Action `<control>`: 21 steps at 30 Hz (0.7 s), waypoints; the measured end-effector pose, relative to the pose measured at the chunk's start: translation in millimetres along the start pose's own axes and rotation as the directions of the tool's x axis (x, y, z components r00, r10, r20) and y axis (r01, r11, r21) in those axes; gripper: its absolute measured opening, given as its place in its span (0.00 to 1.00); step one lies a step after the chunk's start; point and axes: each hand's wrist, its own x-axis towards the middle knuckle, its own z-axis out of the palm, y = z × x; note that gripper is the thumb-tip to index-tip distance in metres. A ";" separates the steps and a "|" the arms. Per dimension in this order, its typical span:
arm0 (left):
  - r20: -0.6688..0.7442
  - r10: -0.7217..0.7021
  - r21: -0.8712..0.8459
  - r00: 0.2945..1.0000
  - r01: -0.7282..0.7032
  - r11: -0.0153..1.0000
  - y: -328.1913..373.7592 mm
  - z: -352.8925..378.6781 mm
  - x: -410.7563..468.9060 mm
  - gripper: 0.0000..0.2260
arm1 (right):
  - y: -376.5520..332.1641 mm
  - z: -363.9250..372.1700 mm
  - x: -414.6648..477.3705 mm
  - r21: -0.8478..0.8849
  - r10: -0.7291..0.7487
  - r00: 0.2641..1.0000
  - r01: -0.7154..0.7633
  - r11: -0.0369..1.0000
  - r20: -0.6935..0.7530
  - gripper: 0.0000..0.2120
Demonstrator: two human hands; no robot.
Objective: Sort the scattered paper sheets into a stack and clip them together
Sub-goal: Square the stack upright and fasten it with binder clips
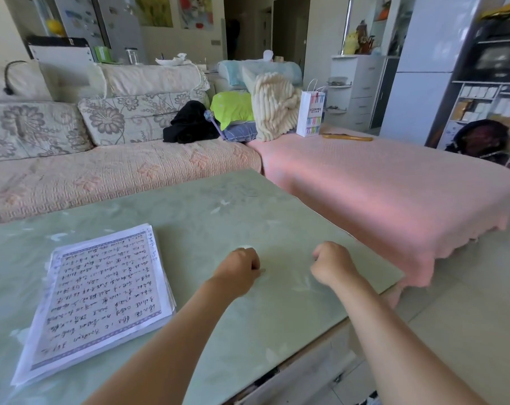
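Paper stack: the sheets (pixel 101 299) lie in one flat pile on the green tabletop (pixel 207 217). The top sheet has rows of handwriting and a purple border. Some edges of lower sheets peek out, so the pile is not quite even.
Left hand: the left hand (pixel 242 268) is on the tabletop, near the right side of the pile but not touching it. Its back faces up.
Left grip: the fingers are curled under and the tips are pressed together. I cannot tell if they pinch some small thing.
Left arm: the bare left forearm (pixel 166 340) comes up from the bottom edge, passes close by the near right corner of the pile and lies low over the tabletop.
Right hand: the right hand (pixel 332 266) is farther right of the pile, past the left hand, and apart from it. It is close to the right edge of the tabletop.
Right grip: the fingers are rolled into a fist with the thumb tucked at the front. Nothing shows inside it.
Right arm: the bare right forearm (pixel 394 340) slants up from the bottom right corner, well apart from the pile.
Behind the pile: a sofa (pixel 101 176) with flower cushions.
Far right of the pile: a pink cover (pixel 379 182) with a white paper bag (pixel 310 112) standing at its far end.
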 end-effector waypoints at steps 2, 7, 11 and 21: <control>-0.023 -0.013 -0.033 1.000 0.012 0.999 -2.6 -4.6 -5.2 0.02 | -8.6 5.0 -3.4 0.056 -0.054 0.999 0.053 0.997 0.009 0.11; -0.161 -0.035 -0.046 0.986 0.028 0.999 -24.0 -41.5 -25.9 0.08 | -54.1 14.0 -18.3 0.284 -0.265 0.953 0.216 0.934 0.148 0.11; -0.257 -0.114 0.013 0.960 0.122 0.993 -61.8 -85.6 -57.3 0.08 | -118.3 23.6 -31.5 0.428 -0.435 0.893 0.349 0.834 0.118 0.14; -0.276 -0.362 0.125 0.890 0.407 0.905 -173.3 -140.8 -138.4 0.04 | -221.4 76.6 -81.3 0.474 -0.588 0.777 0.440 0.763 0.225 0.14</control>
